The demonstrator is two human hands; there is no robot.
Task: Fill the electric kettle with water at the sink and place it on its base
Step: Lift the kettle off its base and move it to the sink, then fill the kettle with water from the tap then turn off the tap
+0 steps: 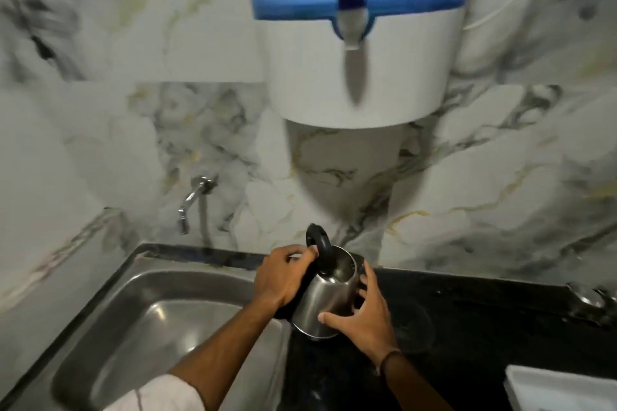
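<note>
A stainless steel electric kettle (325, 299) stands on the black counter right beside the sink, its black lid (319, 242) flipped up and open. My left hand (283, 277) grips the kettle's left side by the lid and handle. My right hand (364, 314) wraps the steel body from the right. The steel sink (140, 327) lies at the lower left, and its wall tap (192, 202) sticks out of the marble wall above it. The kettle's base is not in view.
A blue and white water dispenser (359, 43) with a spout hangs on the wall directly above the kettle. The black counter (484, 327) runs to the right, with a steel object (587, 304) at its right edge and a white tray (567, 390) at the lower right corner.
</note>
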